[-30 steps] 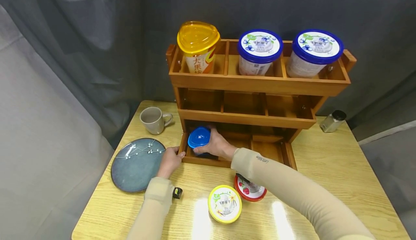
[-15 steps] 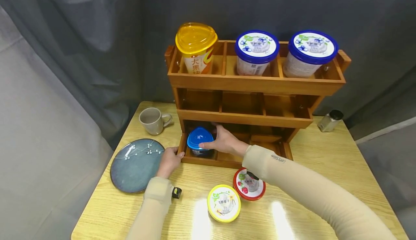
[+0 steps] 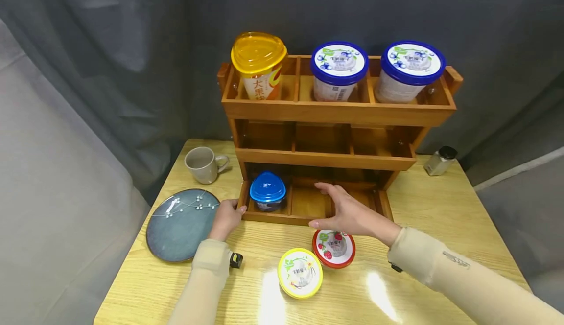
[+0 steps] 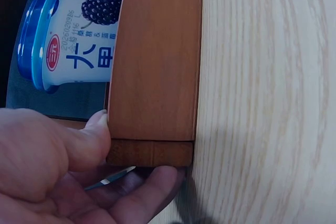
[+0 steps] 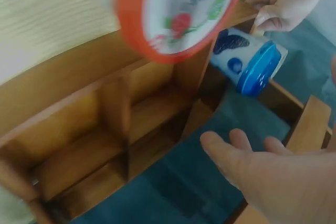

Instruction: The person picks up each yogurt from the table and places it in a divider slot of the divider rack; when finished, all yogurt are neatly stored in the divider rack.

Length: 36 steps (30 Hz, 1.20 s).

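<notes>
My left hand [image 3: 226,219] pinches the front left corner of the wooden rack's bottom tier [image 4: 155,66], thumb inside and fingers beneath its end. Just behind that corner, a blue-lidded yogurt cup [image 3: 268,191] with berries printed on its side stands in the left compartment. My right hand [image 3: 348,212] is spread and holds nothing, over the front right part of the bottom tier. Below it on the table sits a red-lidded tub [image 3: 333,249], partly overlapped by the hand in the head view. A yellow-lidded tub [image 3: 300,273] stands beside the red one.
On the rack's top tier stand an orange-lidded cup [image 3: 259,65] and two blue-lidded tubs, left [image 3: 339,70] and right [image 3: 410,70]. To the left are a mug [image 3: 202,166] and a blue-grey plate [image 3: 180,227]. A small black-capped jar [image 3: 439,161] stands to the right.
My right hand has let go of the blue-lidded cup and moved right and toward me. The cup stays in the left compartment. The left hand keeps its hold on the rack.
</notes>
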### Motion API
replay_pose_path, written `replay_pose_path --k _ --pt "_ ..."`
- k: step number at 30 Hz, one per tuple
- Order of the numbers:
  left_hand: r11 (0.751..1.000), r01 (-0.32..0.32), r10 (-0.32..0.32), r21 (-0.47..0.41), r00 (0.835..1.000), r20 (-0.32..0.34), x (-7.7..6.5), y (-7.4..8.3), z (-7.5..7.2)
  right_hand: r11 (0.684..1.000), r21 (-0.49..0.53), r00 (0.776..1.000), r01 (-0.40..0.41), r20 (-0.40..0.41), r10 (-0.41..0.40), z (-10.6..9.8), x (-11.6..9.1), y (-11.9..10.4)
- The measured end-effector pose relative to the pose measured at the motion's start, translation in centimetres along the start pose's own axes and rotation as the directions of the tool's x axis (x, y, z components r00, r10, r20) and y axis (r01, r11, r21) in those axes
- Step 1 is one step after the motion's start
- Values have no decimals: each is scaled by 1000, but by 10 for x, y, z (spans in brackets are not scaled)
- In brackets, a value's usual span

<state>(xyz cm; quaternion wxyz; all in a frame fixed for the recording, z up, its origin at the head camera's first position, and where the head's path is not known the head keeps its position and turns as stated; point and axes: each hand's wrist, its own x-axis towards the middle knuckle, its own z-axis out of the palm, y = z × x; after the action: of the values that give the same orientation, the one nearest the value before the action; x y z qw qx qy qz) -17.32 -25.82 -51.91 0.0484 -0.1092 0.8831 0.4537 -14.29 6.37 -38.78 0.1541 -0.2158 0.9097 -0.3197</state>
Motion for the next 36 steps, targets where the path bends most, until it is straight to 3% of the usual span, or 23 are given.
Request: replay_pose_path --k 6,16,23,36 --pt "1000 7 -7 3 1000 15 0 -1 0 997 -61 997 39 -65 -43 3 -42 26" --pt "1000 26 -27 5 999 33 -2 3 -2 997 71 987 -6 -158 17 47 -78 66" --pt "1000 23 -23 6 999 26 -2 2 -2 977 202 985 -70 -141 99 73 -83 79" --pt "1000 14 -15 21 1000 22 -2 2 0 978 204 962 -40 -256 92 92 -73 84"
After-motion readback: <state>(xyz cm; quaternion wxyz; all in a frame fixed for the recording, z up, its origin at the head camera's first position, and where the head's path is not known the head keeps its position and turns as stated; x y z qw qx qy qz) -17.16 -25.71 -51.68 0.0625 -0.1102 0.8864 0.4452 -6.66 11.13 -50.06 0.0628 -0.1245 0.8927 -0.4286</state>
